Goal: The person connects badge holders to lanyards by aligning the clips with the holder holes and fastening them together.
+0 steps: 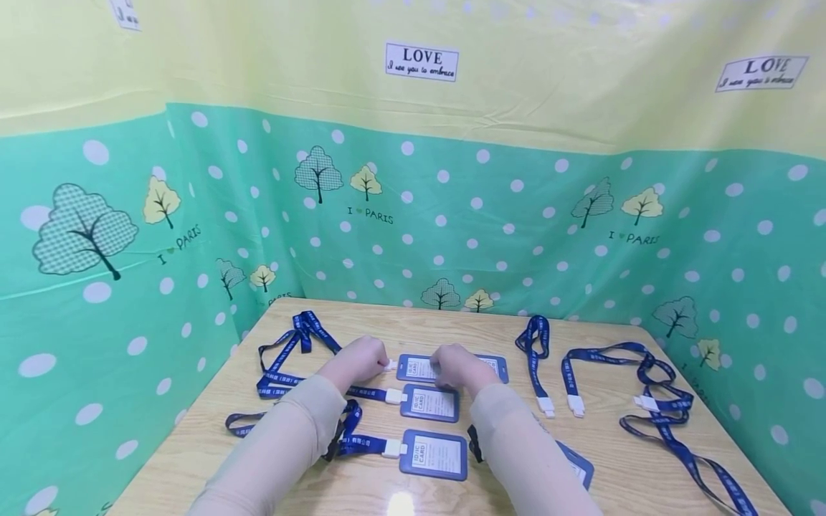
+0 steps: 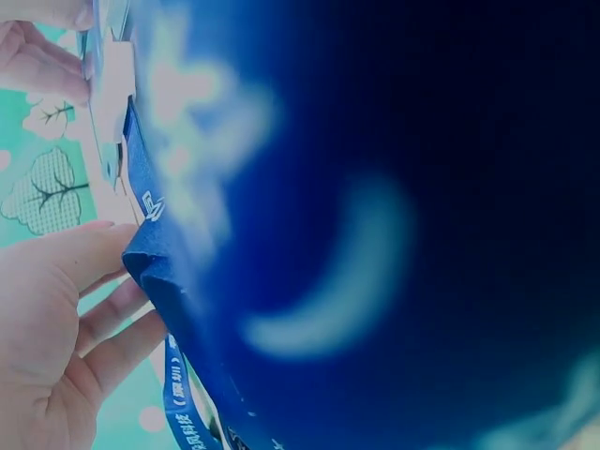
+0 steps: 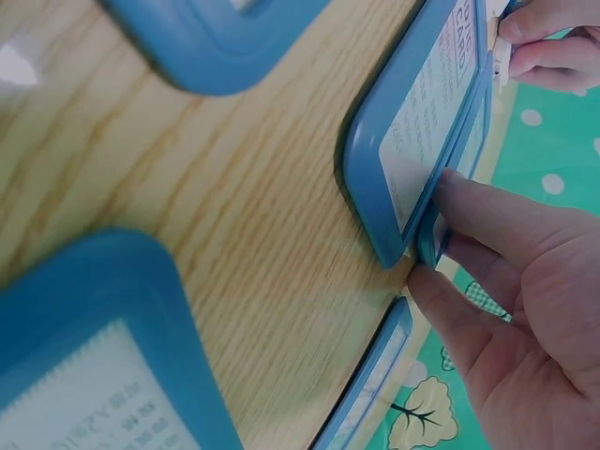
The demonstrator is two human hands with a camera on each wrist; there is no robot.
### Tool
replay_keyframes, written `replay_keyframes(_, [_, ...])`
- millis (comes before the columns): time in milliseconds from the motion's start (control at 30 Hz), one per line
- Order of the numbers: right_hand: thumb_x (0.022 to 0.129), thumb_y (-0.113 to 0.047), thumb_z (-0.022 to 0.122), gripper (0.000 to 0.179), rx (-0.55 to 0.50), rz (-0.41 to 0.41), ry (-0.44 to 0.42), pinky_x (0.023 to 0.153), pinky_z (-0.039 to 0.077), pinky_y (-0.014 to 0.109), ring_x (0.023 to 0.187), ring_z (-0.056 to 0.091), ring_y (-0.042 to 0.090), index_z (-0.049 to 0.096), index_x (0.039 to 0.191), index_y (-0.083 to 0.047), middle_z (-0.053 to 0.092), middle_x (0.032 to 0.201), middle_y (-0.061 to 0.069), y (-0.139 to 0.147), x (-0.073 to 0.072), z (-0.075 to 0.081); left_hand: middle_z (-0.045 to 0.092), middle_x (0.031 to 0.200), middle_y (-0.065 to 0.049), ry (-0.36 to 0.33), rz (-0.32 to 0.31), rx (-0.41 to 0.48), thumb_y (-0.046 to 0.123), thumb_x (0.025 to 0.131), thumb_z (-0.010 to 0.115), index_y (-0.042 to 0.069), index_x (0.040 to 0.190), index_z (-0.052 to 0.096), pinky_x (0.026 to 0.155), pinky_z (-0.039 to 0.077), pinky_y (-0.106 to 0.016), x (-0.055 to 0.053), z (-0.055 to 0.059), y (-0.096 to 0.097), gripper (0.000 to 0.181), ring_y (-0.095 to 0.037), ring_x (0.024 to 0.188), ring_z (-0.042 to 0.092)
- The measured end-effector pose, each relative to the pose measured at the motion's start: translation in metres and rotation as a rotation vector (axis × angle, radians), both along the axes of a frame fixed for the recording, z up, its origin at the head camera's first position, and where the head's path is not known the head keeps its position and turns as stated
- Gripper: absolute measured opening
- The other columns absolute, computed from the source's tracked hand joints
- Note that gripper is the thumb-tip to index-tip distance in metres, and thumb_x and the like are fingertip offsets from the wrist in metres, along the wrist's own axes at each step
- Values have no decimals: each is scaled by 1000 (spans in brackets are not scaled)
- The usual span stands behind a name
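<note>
1. Two hands of mine are at work at the far end of the row: my left hand point(image 1: 356, 358) pinches a blue lanyard point(image 2: 148, 267) close to its white clip point(image 1: 391, 365), and my right hand point(image 1: 457, 365) pinches the far card holder point(image 1: 402, 369) between thumb and fingers.
2. That far card holder lies flat or nearly so, just to the right of my left hand, its long axis running left to right and its slotted end towards the clip. My right hand is the nearer, touching it; whether clip and slot are joined I cannot tell.
3. Nearer me, the middle card holder point(image 1: 406, 403) and the near card holder point(image 1: 405, 462) lie the same way, each with a lanyard clip at its left end.
4. Each of these three blue frames contains a printed white card, marked ID/IC CARD.
5. Another holder point(image 1: 502, 370) lies beyond my right hand, and one more point(image 1: 588, 467) is partly hidden by my right sleeve point(image 1: 525, 459).
</note>
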State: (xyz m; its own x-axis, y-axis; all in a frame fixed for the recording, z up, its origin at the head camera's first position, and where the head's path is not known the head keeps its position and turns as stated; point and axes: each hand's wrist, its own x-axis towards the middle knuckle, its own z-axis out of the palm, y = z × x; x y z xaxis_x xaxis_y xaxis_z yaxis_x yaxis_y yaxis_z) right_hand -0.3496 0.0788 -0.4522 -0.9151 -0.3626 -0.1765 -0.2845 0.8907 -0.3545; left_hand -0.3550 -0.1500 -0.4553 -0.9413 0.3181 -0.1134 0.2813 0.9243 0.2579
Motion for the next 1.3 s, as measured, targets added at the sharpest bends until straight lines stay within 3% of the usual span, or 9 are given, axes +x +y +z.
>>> replay_keyframes(500, [86, -10, 82, 44, -10, 3, -1, 107, 48, 47, 125, 60, 31, 71, 128, -10, 67, 130, 10, 0, 1, 3, 73, 105, -4, 72, -29, -51, 14, 93, 74, 14, 103, 80, 95, 55, -39, 2, 0, 6, 11, -23, 102, 69])
replay_keyframes(1067, [84, -10, 83, 42, 5, -11, -13, 108, 47, 48, 127, 58, 32, 73, 125, -11, 65, 134, 10, -1, 3, 5, 73, 110, -7, 41, 28, -53, 10, 93, 74, 11, 105, 79, 95, 56, -38, 4, -3, 13, 14, -25, 106, 68])
replay_keyframes(1300, [83, -9, 83, 43, -6, -23, -28, 108, 46, 48, 129, 57, 32, 73, 125, -11, 65, 135, 9, 0, 0, 2, 71, 101, -5, 51, 16, -54, 10, 93, 73, 9, 104, 79, 91, 57, -37, 4, -4, 15, 13, -23, 96, 68])
